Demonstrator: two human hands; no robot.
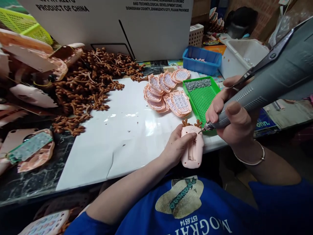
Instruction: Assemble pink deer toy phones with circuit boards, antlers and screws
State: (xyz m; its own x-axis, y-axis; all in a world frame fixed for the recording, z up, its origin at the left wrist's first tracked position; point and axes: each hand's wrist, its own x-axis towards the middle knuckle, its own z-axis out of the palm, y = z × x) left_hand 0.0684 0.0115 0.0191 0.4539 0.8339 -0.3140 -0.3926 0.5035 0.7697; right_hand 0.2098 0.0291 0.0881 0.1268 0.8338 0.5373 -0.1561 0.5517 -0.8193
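Observation:
My left hand (176, 143) is closed around a pink plastic toy casing (195, 153), its back with an uncovered battery bay turned up. Two brown antler pieces (186, 122) stick out of the casing's top end. In my right hand (234, 120) is a grey electric screwdriver (264, 88), fingers wrapped round its body. The driver's bit meets the casing at its upper right corner. A green perforated tray (204, 101) lies just beyond, with many small metal screws (197, 84) heaped at its far end. Several pink front panels with button pads (180, 101) are piled left of the tray.
Brown antler pieces (95, 78) form a large heap at the left, near pink casing halves with wires (36, 94). A blue bin (201, 62) and a white tub (244, 54) stand at the back right. A big white carton (112, 29) walls off the back.

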